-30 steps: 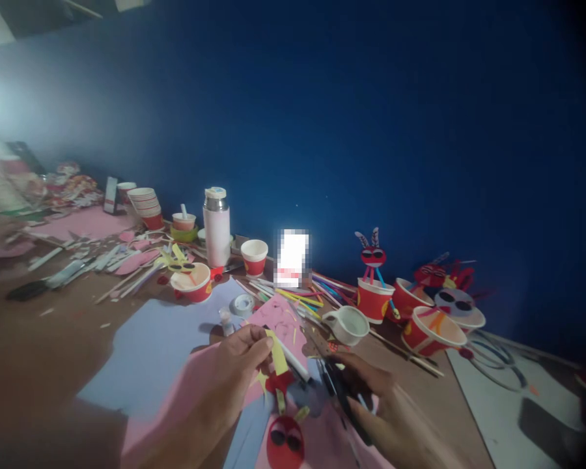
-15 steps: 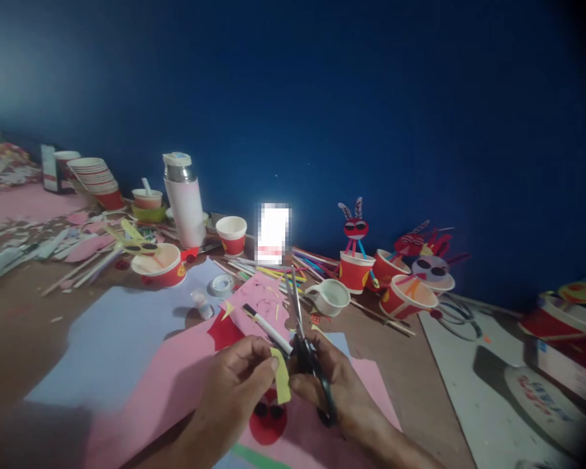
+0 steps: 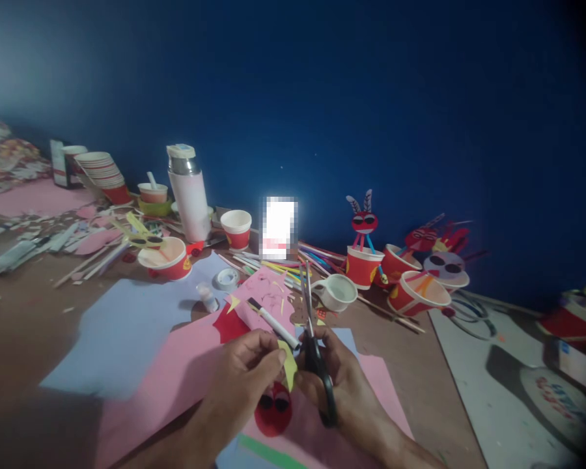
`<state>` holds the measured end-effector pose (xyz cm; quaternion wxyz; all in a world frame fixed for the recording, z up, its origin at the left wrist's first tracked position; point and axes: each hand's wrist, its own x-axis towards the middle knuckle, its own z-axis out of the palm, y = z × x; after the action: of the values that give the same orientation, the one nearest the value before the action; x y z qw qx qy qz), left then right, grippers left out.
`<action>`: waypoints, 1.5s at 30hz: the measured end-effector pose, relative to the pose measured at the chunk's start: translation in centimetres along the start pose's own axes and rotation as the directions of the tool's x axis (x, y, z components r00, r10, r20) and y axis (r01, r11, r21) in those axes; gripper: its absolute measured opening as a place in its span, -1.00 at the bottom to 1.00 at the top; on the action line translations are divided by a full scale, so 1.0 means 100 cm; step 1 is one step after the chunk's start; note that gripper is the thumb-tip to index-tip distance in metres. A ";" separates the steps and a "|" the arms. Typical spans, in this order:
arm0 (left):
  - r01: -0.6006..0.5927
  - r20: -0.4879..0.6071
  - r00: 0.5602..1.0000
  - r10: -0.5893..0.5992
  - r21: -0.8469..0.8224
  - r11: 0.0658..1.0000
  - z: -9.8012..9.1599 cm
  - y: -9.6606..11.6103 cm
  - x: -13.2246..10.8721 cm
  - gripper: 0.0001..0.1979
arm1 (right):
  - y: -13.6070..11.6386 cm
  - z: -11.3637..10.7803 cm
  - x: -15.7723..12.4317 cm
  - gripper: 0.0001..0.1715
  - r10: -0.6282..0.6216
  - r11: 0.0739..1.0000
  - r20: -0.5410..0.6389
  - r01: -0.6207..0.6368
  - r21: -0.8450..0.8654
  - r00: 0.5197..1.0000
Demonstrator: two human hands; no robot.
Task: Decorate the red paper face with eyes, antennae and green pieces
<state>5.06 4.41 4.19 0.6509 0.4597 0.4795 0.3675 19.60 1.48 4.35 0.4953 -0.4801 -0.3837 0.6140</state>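
While the thumb and forefinger of the left hand (image 3: 256, 372) pinch a short yellow paper strip (image 3: 288, 366), the fingers of the right hand (image 3: 339, 376) wrap the black handles of slim metal scissors (image 3: 314, 355). Over the last second the right hand has brought the scissors in beside the strip and turned them more upright; since the blades point away from the yellow paper, no cut looks to be under way. Whether the right thumb touches the strip, I cannot tell.

Just below the strip lies a round red paper disc with black eyes (image 3: 273, 417), against a pink paper sheet (image 3: 176, 381). Beyond the fingers are a black-capped white marker pen (image 3: 276, 324) and, farther out on the bench (image 3: 19, 352), a pale handled cup (image 3: 339, 291).
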 end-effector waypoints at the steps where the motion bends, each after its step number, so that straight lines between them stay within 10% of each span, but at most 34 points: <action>1: 0.018 0.028 0.999 -0.017 -0.025 1.000 -0.001 -0.001 0.001 -0.86 | 0.002 -0.001 0.001 -0.52 -0.016 1.000 -0.019 0.016 0.003 1.000; 11: 0.120 0.220 0.967 -0.125 0.034 0.992 -0.002 -0.003 0.002 -0.85 | -0.001 0.003 -0.001 -0.58 -0.100 0.988 -0.113 0.085 -0.131 0.989; 22: 0.088 0.060 0.994 -0.087 -0.019 0.996 -0.006 0.000 0.004 -0.91 | 0.012 -0.005 0.003 -0.54 -0.143 0.976 -0.052 0.133 -0.173 0.988; 31: 0.084 -0.067 0.992 -0.103 -0.244 0.966 -0.027 0.023 0.006 -0.91 | 0.034 -0.013 0.006 -0.33 -0.021 0.985 0.336 0.077 -0.155 0.941; 45: 0.048 -0.082 0.994 -0.071 -0.255 0.966 -0.018 0.013 0.006 -0.93 | 0.015 -0.006 -0.004 -0.41 0.052 0.974 0.341 0.028 -0.226 0.939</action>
<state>3.39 5.79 5.03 0.6926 0.3412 0.4714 0.4262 19.83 0.76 2.88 0.3585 -0.4211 -0.5290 0.6436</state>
